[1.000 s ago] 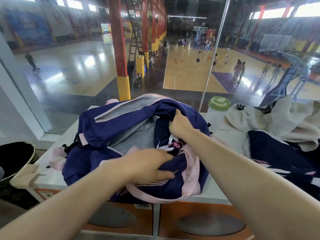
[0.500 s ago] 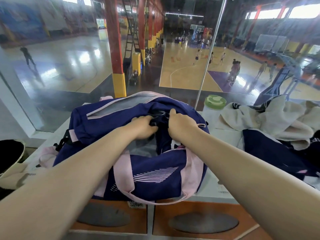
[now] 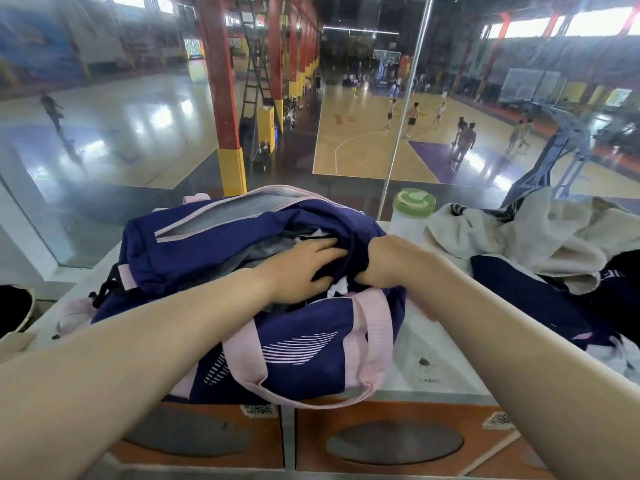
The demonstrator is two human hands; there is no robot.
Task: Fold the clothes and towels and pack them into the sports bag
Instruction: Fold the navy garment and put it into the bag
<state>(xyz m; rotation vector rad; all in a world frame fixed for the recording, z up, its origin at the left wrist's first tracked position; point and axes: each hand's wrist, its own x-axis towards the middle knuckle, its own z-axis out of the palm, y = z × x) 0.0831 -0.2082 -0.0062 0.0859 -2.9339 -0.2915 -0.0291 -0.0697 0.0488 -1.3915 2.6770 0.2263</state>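
A navy sports bag with pink straps lies open on the white counter. My left hand lies flat, fingers spread, pressing on the dark and grey clothing inside the bag's opening. My right hand is clenched on the navy fabric at the right edge of the opening; its fingers are hidden in the cloth. A navy garment and a crumpled cream towel lie on the counter to the right of the bag.
A white bottle with a green lid stands behind the bag, by the glass wall overlooking a gym. A black bin sits at the far left. Orange-fronted panels run below the counter's front edge.
My left hand rose from the bag's front panel to its opening and now presses flat inside. My right hand has kept its grip at the right edge of the opening.
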